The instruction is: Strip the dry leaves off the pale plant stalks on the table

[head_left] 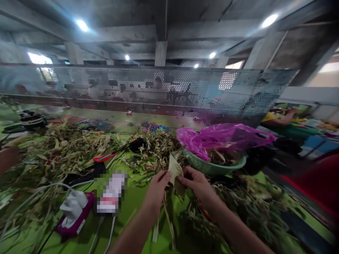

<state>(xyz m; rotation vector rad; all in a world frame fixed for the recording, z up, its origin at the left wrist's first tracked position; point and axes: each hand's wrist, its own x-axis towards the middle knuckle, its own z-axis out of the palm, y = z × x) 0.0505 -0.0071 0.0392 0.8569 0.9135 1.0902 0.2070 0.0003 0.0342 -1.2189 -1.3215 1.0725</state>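
A pale, dry leaf (174, 168) stands up between my two hands over the green tabletop (137, 215). My left hand (159, 185) pinches its left edge between thumb and fingers. On the other side, my right hand (197, 183) grips the leaf's right edge with thumb and forefinger. Thin dry stalks (169, 220) hang or lie just below the hands; I cannot tell whether they belong to the leaf. Right behind my right hand sits a green basin (214, 167) with brown dry matter in it, partly covered by a purple plastic bag (225, 139).
Heaps of dried leaves (71, 141) spread at left and more plant stems (251, 204) at right. A red-handled tool (105, 157), a phone (111, 194) on cables and a purple power strip (75, 215) lie left. A perforated metal screen (148, 95) stands behind. Another person's hand (9, 158) shows at left.
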